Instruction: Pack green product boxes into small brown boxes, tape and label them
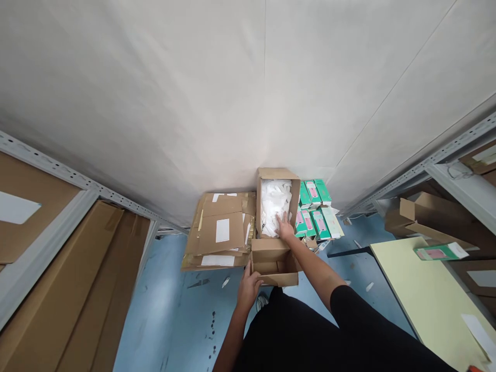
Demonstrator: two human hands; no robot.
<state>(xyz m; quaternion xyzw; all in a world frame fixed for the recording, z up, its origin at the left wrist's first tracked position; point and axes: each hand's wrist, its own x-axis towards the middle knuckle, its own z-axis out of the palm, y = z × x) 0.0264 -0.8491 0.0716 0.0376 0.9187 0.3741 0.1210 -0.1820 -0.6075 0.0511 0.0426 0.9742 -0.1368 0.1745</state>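
Observation:
An open cardboard box (296, 206) stands against the wall, filled with crumpled white material (275, 199). My right hand (284, 226) reaches over its near edge, fingers spread on the white material. Nearer to me is a smaller open cardboard box (277, 279), with only bare cardboard visible inside. My left hand (248, 287) grips the left front edge of this smaller box. Green boxes with pink labels (320, 222) are stacked to the right of the filled box. Flattened cardboard (209, 232) lies piled on the left.
Shelving with large cartons (85, 289) rises at the left. On the right, a pale yellow table (414, 289) holds a green box (439, 252) beside shelves with open cartons (437, 214). White scraps lie on the blue floor (166, 299). A grey wall (232, 103) is ahead.

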